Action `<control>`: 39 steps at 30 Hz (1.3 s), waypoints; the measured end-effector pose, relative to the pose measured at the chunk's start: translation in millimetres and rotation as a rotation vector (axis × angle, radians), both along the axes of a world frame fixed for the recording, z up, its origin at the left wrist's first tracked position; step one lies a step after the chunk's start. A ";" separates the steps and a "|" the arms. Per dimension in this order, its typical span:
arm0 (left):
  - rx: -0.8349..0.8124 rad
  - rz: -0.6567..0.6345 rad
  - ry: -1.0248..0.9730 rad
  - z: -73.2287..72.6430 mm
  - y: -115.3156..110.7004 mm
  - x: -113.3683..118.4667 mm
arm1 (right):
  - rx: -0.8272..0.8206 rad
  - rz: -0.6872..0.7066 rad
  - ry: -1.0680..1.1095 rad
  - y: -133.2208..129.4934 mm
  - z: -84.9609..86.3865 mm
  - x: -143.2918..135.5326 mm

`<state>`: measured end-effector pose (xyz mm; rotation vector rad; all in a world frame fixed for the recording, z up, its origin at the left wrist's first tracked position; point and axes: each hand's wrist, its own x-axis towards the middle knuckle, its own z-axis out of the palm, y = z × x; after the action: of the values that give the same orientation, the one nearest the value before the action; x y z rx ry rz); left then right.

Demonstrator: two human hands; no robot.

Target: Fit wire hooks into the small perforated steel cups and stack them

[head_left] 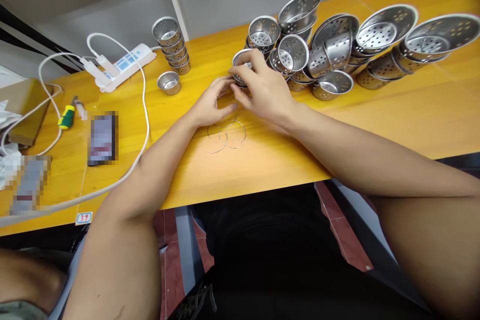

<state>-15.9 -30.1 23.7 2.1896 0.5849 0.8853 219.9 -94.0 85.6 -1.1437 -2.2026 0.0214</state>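
Perforated metal cup (240, 58) at the left end of the clustered cup stacks (332, 55), flanked, apparently for steadiness, by right hand (264, 85), fingers curled, and left hand (210, 105), thumb parted; whether either pinches cannot be told. Wire rings (226, 139) lie on the table (285, 160) close by, presumably for easy reach

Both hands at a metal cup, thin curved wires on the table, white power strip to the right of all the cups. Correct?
One slip: the white power strip is to the left of the cups, not the right; the head view shows it. The left hand and right hand are at a metal cup, and thin curved wires lie on the table.
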 end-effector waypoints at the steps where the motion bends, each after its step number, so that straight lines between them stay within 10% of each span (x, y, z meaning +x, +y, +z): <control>1: 0.030 0.021 0.023 0.2 -0.4 -0.3 | 0.016 0.027 0.003 -0.1 -0.2 0.3; 9: 0.255 0.380 0.227 24.1 9.6 -20.0 | 0.101 0.461 -0.143 -5.3 -7.3 -5.5; 16: 0.345 0.932 0.009 23.3 62.7 -98.3 | -0.099 0.479 -0.203 -6.3 -2.4 -3.8; 20: 0.139 0.785 0.085 -6.0 88.6 -133.8 | -0.138 0.479 -0.177 -4.5 0.5 -1.3; 24: 0.012 0.902 0.029 -19.8 95.0 -130.0 | -0.155 0.449 -0.190 -4.2 0.7 -0.9; 39: 0.170 0.369 0.120 17.9 22.7 -36.2 | -0.475 0.614 -0.308 6.8 0.1 32.6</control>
<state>-52.1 -7.4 41.5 2.3401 1.0297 1.0273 252.5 -87.3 85.6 -0.6754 -2.8449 0.7001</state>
